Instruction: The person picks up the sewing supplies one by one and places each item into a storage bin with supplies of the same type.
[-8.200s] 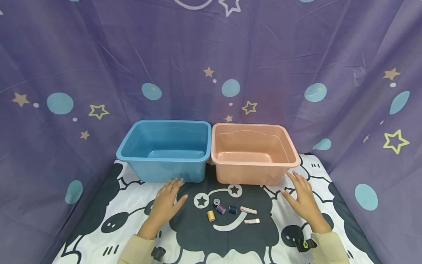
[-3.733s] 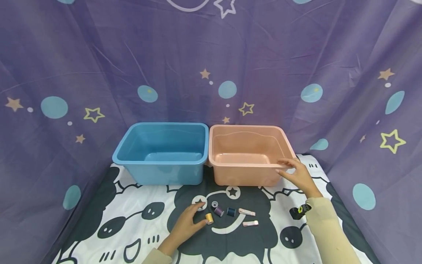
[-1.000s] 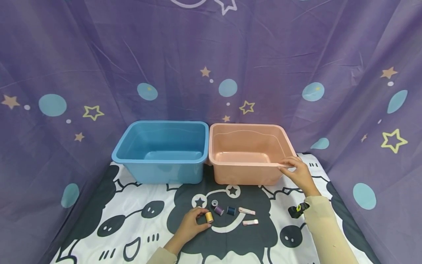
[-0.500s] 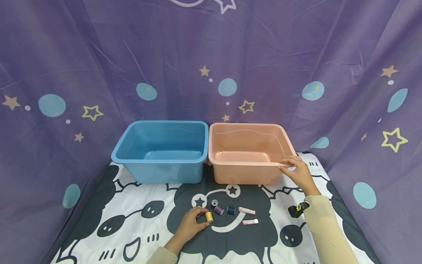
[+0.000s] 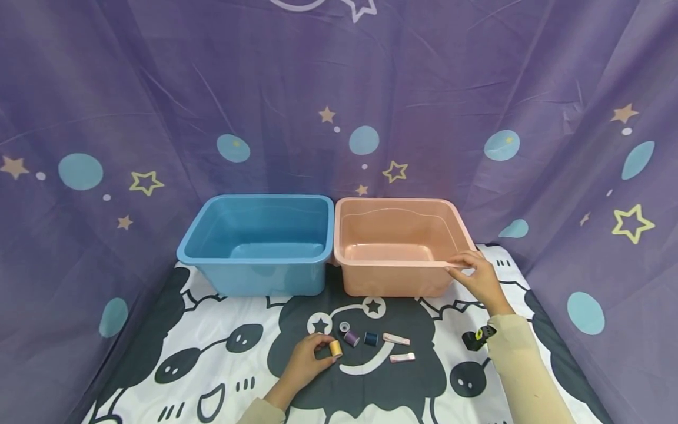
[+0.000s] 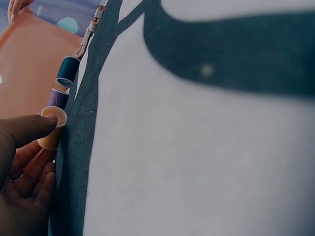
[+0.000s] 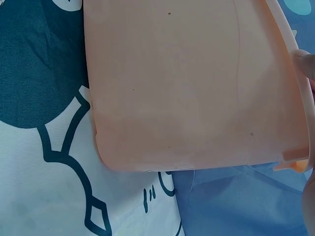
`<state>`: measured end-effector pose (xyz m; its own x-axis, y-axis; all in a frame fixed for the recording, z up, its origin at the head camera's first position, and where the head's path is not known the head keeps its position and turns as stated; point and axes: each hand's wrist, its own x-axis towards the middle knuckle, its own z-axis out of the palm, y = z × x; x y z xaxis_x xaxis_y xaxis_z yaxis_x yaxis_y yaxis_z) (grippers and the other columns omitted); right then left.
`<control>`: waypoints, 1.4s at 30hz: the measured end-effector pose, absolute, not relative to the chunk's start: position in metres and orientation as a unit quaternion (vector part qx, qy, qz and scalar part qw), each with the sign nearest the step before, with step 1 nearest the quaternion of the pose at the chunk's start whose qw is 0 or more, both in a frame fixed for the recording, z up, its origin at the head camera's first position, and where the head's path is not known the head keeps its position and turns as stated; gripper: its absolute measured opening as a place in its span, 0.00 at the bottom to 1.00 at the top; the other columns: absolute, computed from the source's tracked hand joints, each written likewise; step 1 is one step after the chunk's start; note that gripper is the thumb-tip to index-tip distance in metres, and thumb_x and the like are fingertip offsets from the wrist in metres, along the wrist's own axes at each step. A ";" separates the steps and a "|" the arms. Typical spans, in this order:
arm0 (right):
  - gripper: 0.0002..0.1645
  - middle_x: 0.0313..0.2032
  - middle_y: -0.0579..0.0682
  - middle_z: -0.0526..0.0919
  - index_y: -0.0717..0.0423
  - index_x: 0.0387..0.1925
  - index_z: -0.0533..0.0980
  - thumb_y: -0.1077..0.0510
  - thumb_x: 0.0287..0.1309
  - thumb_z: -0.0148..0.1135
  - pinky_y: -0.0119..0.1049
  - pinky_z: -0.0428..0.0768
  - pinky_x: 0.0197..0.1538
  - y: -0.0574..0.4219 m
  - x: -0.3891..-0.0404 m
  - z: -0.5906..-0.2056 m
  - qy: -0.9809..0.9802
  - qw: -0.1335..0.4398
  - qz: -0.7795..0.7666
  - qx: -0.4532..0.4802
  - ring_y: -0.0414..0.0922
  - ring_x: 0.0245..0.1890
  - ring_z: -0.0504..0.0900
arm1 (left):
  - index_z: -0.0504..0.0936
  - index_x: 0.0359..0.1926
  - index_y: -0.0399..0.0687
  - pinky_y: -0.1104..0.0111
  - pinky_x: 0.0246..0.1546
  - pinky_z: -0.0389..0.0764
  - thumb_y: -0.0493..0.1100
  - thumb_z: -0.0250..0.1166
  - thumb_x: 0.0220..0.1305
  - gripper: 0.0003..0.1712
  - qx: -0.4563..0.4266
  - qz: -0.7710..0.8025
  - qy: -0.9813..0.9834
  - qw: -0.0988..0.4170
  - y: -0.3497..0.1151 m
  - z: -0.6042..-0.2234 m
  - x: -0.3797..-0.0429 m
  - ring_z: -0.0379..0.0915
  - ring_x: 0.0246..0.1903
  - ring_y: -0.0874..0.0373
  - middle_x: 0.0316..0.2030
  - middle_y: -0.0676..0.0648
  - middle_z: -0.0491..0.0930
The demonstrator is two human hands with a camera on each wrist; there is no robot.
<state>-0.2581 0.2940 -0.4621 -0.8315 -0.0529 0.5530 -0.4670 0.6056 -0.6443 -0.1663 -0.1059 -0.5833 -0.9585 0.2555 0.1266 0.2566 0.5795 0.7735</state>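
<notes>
My left hand [image 5: 306,362] pinches a yellow spool of thread [image 5: 335,348] between thumb and fingers. In the left wrist view the thumb lies across the top end of the yellow spool [image 6: 48,141]. Beside it are a purple spool [image 5: 351,337], a small spool with a pale end [image 5: 345,327] and a dark blue spool [image 5: 371,339]. My right hand [image 5: 484,288] grips the front right rim of the orange plastic tub [image 5: 397,280]. The right wrist view shows this tub's wall [image 7: 187,98], with the thumb over its rim at the right edge.
A blue tub [image 5: 265,277] stands directly left of the orange one, against a purple curtain [image 5: 424,88]. Two small pale pink folded strips [image 5: 397,339] lie right of the spools. Under everything is a black and white cartoon cloth [image 5: 371,388].
Both hands were spread apart from things at first. The right hand took hold of the orange tub's rim, then the left reached in and pinched the yellow spool. The last second shows almost no movement.
</notes>
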 end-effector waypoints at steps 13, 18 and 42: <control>0.11 0.34 0.54 0.83 0.64 0.33 0.82 0.67 0.43 0.72 0.30 0.65 0.45 0.292 -0.258 -0.461 -0.864 0.250 0.411 0.145 0.33 0.39 0.69 | 0.83 0.40 0.47 0.69 0.39 0.79 0.44 0.75 0.45 0.18 -0.146 -0.434 -0.889 0.022 -0.105 -0.584 -0.166 0.75 0.36 0.60 0.35 0.53 0.80; 0.11 0.33 0.53 0.83 0.62 0.33 0.82 0.67 0.43 0.73 0.30 0.66 0.45 0.292 -0.258 -0.461 -0.864 0.251 0.411 0.147 0.33 0.39 0.69 | 0.83 0.40 0.47 0.68 0.40 0.79 0.43 0.74 0.45 0.18 -0.145 -0.428 -0.892 0.016 -0.104 -0.583 -0.165 0.74 0.36 0.60 0.35 0.54 0.80; 0.10 0.33 0.53 0.83 0.63 0.33 0.82 0.67 0.43 0.72 0.29 0.66 0.44 0.293 -0.260 -0.464 -0.860 0.254 0.416 0.149 0.32 0.39 0.69 | 0.83 0.42 0.48 0.67 0.41 0.78 0.45 0.74 0.46 0.19 -0.147 -0.411 -0.900 0.014 -0.100 -0.573 -0.167 0.75 0.37 0.60 0.35 0.55 0.80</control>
<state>-0.2604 0.2934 -0.4641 -0.8260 -0.0452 0.5619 -0.4686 0.6089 -0.6400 -0.1665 -0.1001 -0.5735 -0.9562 0.2538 0.1456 0.2762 0.6188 0.7354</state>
